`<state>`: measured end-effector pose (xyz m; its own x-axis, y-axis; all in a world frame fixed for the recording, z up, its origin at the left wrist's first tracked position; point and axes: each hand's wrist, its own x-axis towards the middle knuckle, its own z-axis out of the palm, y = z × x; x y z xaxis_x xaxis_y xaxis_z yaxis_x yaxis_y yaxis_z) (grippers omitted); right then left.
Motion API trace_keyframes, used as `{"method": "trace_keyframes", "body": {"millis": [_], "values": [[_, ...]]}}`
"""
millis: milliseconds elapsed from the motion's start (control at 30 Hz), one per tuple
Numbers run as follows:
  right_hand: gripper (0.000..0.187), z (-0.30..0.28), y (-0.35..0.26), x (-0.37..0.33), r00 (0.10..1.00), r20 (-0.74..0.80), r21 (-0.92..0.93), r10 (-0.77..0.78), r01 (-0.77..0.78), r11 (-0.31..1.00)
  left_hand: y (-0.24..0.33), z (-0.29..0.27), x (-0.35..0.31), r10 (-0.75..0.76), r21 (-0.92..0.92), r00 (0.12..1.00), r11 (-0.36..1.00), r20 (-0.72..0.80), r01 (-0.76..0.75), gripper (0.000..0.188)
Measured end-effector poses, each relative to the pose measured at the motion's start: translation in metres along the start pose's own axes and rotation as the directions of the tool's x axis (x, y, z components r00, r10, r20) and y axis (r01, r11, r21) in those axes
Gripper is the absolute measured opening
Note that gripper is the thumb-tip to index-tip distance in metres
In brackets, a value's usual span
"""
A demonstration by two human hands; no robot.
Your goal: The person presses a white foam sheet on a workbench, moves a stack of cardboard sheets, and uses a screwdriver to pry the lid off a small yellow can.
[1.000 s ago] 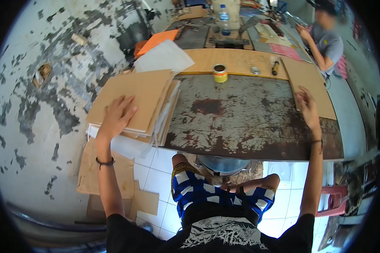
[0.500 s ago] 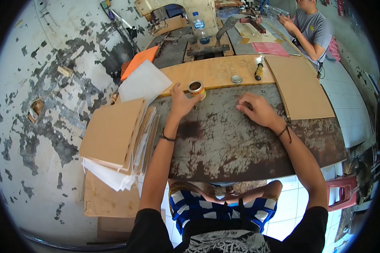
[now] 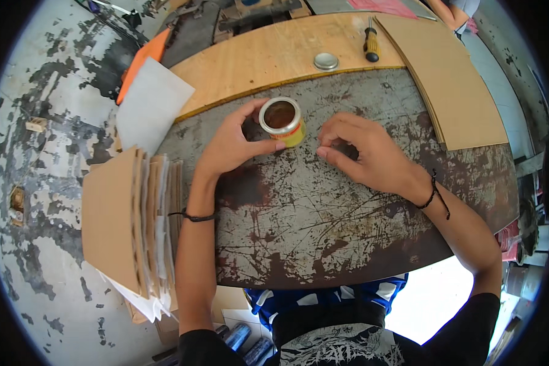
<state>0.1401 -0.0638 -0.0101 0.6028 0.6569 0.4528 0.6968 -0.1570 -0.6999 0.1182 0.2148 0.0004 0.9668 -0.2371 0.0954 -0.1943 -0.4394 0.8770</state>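
Observation:
My left hand is closed round a small open can, its thumb on the near side and its fingers behind. The can has a silver rim, a yellow and red label and a brown inside. It stands tilted slightly toward me above or on the scratched metal tabletop; which one I cannot tell. Just right of the can is my right hand, fingers curled and thumb tip close to the fingertips. Anything between those tips is hidden or too small to make out.
A round silver lid and a yellow-and-black screwdriver lie on the wooden board beyond the can. Brown cardboard sheets lie at right. At left are a stack of cardboard, a white sheet and an orange piece.
My view has tilted down and come closer to the table. My left hand, beside the can before, now grips it, and the can is nearer me. The right hand is closer to the can.

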Motion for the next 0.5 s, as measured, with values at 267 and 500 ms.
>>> {"method": "trace_keyframes", "body": {"millis": [267,500], "values": [[0.018,0.008,-0.007,-0.006,0.995,-0.077,-0.015,-0.059,0.058,0.998,0.009,0.002,-0.001,0.053,-0.042,0.952,0.998,0.300,-0.043,0.073],[0.021,0.012,-0.012,-0.009,0.991,-0.037,0.018,-0.132,0.133,0.991,0.017,0.003,-0.001,0.014,-0.033,0.934,0.999,0.358,-0.002,0.079]]}}
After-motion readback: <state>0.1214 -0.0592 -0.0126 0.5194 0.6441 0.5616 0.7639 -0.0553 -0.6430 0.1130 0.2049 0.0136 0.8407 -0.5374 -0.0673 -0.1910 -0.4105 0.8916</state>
